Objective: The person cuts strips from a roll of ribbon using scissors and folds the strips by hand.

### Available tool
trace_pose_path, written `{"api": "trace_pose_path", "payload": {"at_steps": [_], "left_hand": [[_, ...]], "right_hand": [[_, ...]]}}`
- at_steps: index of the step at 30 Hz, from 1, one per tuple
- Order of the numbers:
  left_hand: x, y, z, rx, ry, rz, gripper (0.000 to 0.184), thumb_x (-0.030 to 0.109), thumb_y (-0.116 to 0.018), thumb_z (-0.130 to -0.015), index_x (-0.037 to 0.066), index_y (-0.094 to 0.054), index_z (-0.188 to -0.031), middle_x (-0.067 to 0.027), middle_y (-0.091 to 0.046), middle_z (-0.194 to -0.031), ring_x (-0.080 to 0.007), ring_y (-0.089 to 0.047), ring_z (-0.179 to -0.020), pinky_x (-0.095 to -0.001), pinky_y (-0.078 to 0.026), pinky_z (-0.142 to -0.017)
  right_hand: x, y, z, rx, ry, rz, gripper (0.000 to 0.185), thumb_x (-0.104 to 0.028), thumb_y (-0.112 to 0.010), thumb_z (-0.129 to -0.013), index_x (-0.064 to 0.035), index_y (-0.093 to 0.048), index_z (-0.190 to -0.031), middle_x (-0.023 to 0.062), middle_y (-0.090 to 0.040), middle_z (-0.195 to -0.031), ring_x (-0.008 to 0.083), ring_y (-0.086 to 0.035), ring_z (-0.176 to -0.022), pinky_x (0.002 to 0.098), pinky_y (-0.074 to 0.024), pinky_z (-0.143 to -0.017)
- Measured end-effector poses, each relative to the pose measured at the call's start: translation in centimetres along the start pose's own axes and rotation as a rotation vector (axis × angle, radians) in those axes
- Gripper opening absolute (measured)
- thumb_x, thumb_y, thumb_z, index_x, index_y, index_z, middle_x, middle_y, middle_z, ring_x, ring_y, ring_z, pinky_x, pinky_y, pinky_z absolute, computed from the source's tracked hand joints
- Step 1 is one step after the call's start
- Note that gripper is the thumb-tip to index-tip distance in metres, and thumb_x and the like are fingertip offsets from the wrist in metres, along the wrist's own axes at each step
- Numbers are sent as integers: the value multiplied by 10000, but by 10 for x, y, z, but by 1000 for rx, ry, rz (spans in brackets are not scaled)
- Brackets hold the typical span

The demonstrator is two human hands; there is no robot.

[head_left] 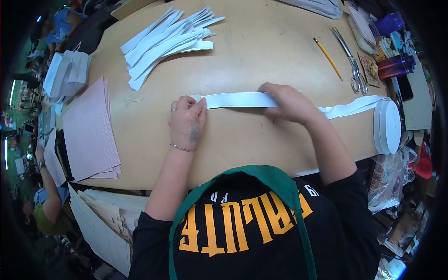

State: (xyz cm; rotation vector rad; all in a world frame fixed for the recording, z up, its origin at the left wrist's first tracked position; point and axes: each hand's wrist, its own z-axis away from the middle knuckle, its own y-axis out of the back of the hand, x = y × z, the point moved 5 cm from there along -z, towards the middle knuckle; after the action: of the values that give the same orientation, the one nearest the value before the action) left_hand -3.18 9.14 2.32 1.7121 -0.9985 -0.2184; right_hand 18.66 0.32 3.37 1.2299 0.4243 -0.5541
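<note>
A wide, flat white band [238, 100], like elastic or webbing, lies stretched across the table. My left hand [187, 116] pinches its left end between closed fingers. Farther right, my right hand [290, 103] curls over the same band, thumb at one edge and fingers at the other, hiding part of it. Beyond that hand the band runs on to a white roll [388, 126] at the table's right edge. Many cut white strips [170, 42] lie in a loose pile at the far left.
A yellow pencil [328, 59] and metal scissors [352, 63] lie at the right, near a purple bottle [396, 66]. Pink patterned sheets [91, 133] rest at the left edge, below a white folded bundle [67, 74]. Another person's arm [50, 182] shows at far left.
</note>
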Motion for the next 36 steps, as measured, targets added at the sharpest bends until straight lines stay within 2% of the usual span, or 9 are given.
{"api": "trace_pose_path", "payload": {"at_steps": [4, 5, 8, 13, 19, 22, 25, 33, 36], "left_hand": [[0, -3, 0, 1, 24, -5, 108, 159, -685, -771, 158, -714, -875, -24, -546, -847, -227, -537, -770, -350, -484, -606], [-1, -3, 1, -1, 21, -7, 109, 158, -685, -772, 157, -714, -877, -24, -546, -848, -225, -536, -770, -350, -483, -608], [1, -2, 0, -17, 23, 25, 124, 109, -681, -773, 108, -708, -895, -58, -556, -850, -240, -530, -769, -347, -465, -659], [3, -1, 0, -18, 8, 55, 144, 75, -680, -772, 79, -705, -913, -72, -560, -853, -244, -516, -768, -343, -450, -683], [-1, -4, 1, -7, -7, 11, 121, 139, -683, -780, 127, -710, -897, -36, -550, -866, -211, -523, -763, -342, -465, -659], [-1, -4, 1, -14, -11, 8, 126, 138, -683, -780, 126, -710, -902, -38, -551, -865, -213, -522, -763, -341, -463, -660], [-1, -4, 1, -16, -15, 14, 132, 135, -685, -778, 125, -711, -907, -40, -551, -864, -215, -521, -763, -341, -462, -662], [1, -2, 0, -13, 7, 63, 146, 69, -686, -768, 72, -709, -912, -75, -562, -844, -243, -511, -767, -335, -443, -673], [-1, -4, 2, -8, -6, 22, 140, 128, -691, -770, 128, -710, -908, -38, -549, -858, -214, -518, -759, -337, -462, -660]], "right_hand": [[30, 38, 24, -60, 4, -190, 452, -176, -736, -716, -50, -558, -1112, 140, -636, -932, 283, -601, -900, 344, -463, -772], [39, 46, 30, -51, 9, -240, 439, -182, -736, -741, -52, -564, -1124, 99, -632, -905, 212, -591, -858, 310, -443, -782], [77, 50, 43, -81, -153, -655, 408, -183, -729, -759, -55, -575, -1115, 71, -629, -898, 162, -573, -847, 283, -425, -804], [97, 50, 42, -34, -247, -403, 251, -161, -665, -816, -69, -649, -1049, 38, -642, -897, 135, -567, -860, 265, -419, -814], [94, 44, 41, -1, -281, -272, 257, -142, -654, -812, -58, -670, -1054, 117, -666, -978, 209, -611, -893, 298, -456, -836], [86, 47, 41, 64, -248, -138, 269, -109, -672, -791, -48, -668, -1052, 98, -658, -975, 203, -605, -909, 297, -462, -839], [89, 45, 40, 97, -236, -95, 288, -122, -679, -776, -63, -669, -1058, 113, -652, -965, 247, -601, -901, 315, -464, -838], [81, 48, 40, 156, -119, 90, 234, -134, -686, -761, -69, -700, -986, 114, -581, -794, 258, -576, -779, 336, -459, -730], [79, 48, 40, 176, -97, 154, 225, -127, -684, -759, -73, -703, -977, 111, -561, -769, 260, -566, -755, 337, -457, -715]]}}
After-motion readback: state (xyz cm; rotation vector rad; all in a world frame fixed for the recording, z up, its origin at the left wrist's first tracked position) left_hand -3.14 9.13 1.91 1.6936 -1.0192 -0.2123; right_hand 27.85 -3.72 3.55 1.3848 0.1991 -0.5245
